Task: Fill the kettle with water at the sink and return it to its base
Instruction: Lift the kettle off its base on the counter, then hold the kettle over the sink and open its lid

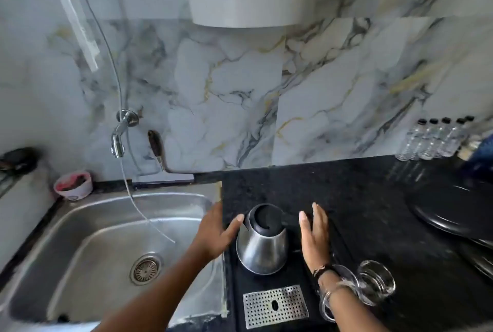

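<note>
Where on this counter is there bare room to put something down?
The black counter is bare behind the kettle, between the sink edge and the water bottles. The right side is crowded: stacked black plates, and upturned glasses by the right hand.

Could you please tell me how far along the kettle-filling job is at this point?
Done: nothing visible. The steel kettle sits on the black tray, lid closed. In hand: the left hand and right hand flank it, open, no grip yet. Left: carrying it to the sink, filling it under the tap, returning it.
</note>
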